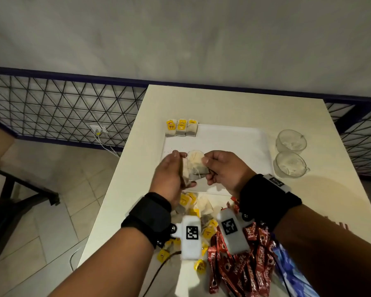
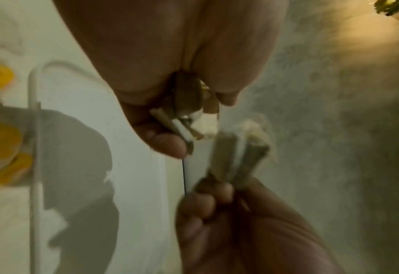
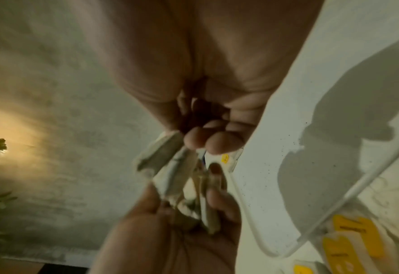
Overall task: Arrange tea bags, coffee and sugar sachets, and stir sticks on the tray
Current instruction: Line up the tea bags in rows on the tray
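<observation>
Head view overhead; 2 close wrist views, shared tray [image 1: 234, 133].

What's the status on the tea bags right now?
Left hand holds a small stack of tea bags; right hand pinches one. Three bags lined at tray corner. Nothing in the way.

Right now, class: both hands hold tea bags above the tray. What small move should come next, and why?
Probably the right hand draws one tea bag from the left hand and sets it beside the three-bag row at the tray's far-left corner, continuing that line.
</observation>
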